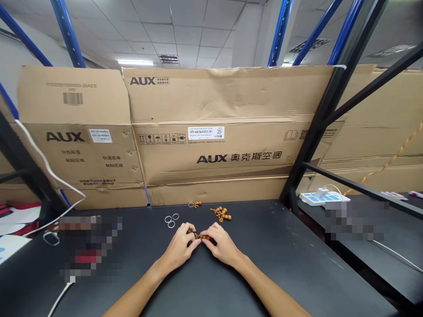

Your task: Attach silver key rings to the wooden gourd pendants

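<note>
Both hands meet over the middle of the black tabletop, pinching a small brown beaded charm (202, 237) between them. My left hand (181, 242) closes thumb and fingers on its left end, and part of it is hidden there. On the right end, the thumb and fingertips of my right hand (220, 243) are pressed together. Beyond my right hand lies a pile of similar brown beaded charms (222, 214). Three loose metal rings (171, 224) rest beyond my left hand. Farther back, one charm (197, 204) lies beside a ring (191, 204).
Cardboard panels (211, 101) stand along the back edge of the black table (284, 264). Black rack posts (310, 132) rise at the sides. Blurred items and a white cable (59, 299) lie on the left. A power strip (322, 199) sits on the neighbouring surface at right.
</note>
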{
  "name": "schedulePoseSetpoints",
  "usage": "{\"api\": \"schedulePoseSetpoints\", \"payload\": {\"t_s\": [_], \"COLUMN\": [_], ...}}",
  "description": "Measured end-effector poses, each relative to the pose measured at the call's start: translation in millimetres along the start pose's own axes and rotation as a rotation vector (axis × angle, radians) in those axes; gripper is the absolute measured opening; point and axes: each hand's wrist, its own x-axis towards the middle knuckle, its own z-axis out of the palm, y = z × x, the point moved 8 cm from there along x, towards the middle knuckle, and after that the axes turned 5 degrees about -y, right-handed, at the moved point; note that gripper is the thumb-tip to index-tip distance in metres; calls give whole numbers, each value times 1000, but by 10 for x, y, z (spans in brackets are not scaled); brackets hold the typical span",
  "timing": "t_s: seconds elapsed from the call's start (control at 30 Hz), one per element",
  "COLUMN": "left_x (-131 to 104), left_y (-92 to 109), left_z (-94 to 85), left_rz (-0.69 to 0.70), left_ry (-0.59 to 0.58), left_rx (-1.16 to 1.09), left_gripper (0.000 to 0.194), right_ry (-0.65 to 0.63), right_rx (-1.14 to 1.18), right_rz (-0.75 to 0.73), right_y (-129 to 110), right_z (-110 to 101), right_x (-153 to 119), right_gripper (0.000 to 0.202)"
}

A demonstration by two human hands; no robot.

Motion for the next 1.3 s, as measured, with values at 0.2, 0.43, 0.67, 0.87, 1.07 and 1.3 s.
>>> {"api": "schedulePoseSetpoints", "payload": {"t_s": [0.2, 0.43, 0.67, 0.87, 1.07, 1.3], "left_x": [-7, -11, -10, -11, -29, -88], "left_y": [75, 20, 56, 58, 0, -285], "left_z": [6, 3, 14, -9, 106, 191], "left_rz": [63, 30, 82, 9, 19, -43], "left_ry": [-42, -21, -45, -12, -86, -152], "left_rx": [-27, -4, 66, 175, 283, 296], "left_gripper": [18, 19, 16, 8, 26, 45], "right_ry": [62, 35, 68, 111, -66, -221], "right_rx": [-62, 7, -65, -141, -196, -198], "right_rz": [114, 31, 81, 75, 71, 204], "right_y": [131, 46, 149, 99, 60, 245], "right_z": [-39, -21, -32, -78, 66, 156], "right_x": [-8, -4, -7, -9, -12, -42], "right_gripper": [16, 15, 14, 6, 24, 56]}}
